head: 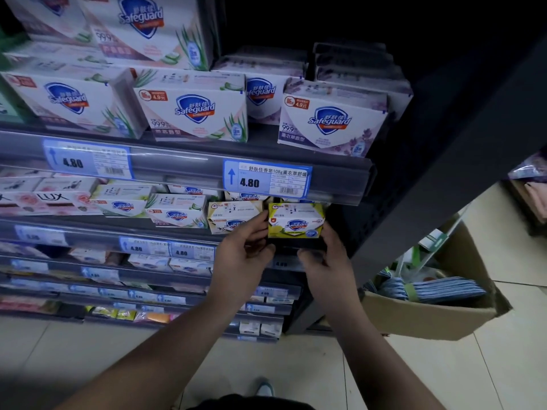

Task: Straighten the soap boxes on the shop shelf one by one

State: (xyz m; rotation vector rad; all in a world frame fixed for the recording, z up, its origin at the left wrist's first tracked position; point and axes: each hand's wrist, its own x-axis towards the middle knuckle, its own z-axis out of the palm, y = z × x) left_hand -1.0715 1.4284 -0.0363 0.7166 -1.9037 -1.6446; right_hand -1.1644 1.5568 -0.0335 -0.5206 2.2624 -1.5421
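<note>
A yellow Safeguard soap box (296, 221) sits at the right end of the second shelf, facing out. My left hand (244, 250) grips its left side, fingers curled against the edge. My right hand (325, 261) holds its right side and lower corner, thumb under the front. Next to it on the left stands a cream Safeguard box (233, 216), partly hidden by my left fingers. More white Safeguard boxes (177, 213) line the same shelf further left.
Above, a shelf holds large Safeguard boxes (328, 122) behind a price rail (266, 179). LUX boxes (56, 199) sit far left. Lower shelves carry more soap. A cardboard carton (429, 315) of cloths stands on the tiled floor at right.
</note>
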